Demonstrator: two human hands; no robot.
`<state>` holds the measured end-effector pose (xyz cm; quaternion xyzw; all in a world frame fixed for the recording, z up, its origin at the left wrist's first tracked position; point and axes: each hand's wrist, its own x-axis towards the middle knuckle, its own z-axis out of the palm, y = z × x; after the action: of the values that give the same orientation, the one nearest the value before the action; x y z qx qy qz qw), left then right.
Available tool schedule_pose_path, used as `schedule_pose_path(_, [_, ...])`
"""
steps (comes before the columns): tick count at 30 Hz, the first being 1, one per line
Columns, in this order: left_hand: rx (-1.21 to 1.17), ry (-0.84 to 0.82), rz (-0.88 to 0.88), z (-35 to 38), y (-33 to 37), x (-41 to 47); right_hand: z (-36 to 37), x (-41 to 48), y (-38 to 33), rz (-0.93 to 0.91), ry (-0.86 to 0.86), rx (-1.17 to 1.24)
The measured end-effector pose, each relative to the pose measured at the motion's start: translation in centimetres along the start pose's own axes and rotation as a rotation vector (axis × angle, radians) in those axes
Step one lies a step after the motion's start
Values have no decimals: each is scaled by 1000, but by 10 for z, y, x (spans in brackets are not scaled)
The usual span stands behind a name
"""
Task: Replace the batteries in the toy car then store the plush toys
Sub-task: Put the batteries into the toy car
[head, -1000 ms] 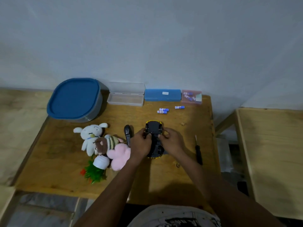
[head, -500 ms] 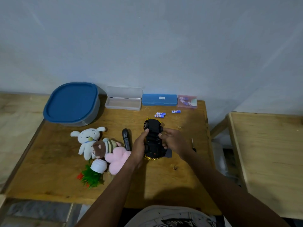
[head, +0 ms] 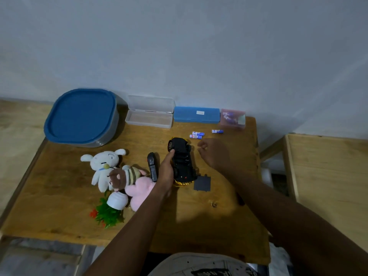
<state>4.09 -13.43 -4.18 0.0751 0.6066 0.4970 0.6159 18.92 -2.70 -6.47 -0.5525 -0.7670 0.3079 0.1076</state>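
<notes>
Your desk [head: 59,216], plush toys [head: 119,176] heaped at 9 o'clock of the toy car [head: 182,162], car underside up mid-desk, gripped by your left hand [head: 166,172], your right hand [head: 215,154] at its 2 o'clock, loosely curled and empty, three batteries [head: 197,135] at 1 o'clock

plush toys [head: 117,176] left of toy car [head: 182,160] | batteries [head: 197,135] behind it | battery cover [head: 202,183] right

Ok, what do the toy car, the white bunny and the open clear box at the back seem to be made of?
Toy car: likely hard moulded plastic, black with a slight sheen, gold trim at one end.
White bunny: soft plush fabric, matte and fuzzy-edged.
Clear box: translucent plastic, probably; its raised lid looks frosted and see-through.
</notes>
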Motion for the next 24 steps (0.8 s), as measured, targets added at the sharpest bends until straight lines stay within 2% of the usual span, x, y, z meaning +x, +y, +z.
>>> schedule_pose_path(8, [-48, -26, -72, 3, -5, 14, 6, 42, -15, -214, 64, -227])
schedule_pose_path(19, [-69, -33, -102, -4, -13, 22, 22, 49, -11, -188, 90, -364])
schedule_pose_path(24, [-34, -47, -98, -9, -13, 25, 28, 34, -2, -218, 120, -301])
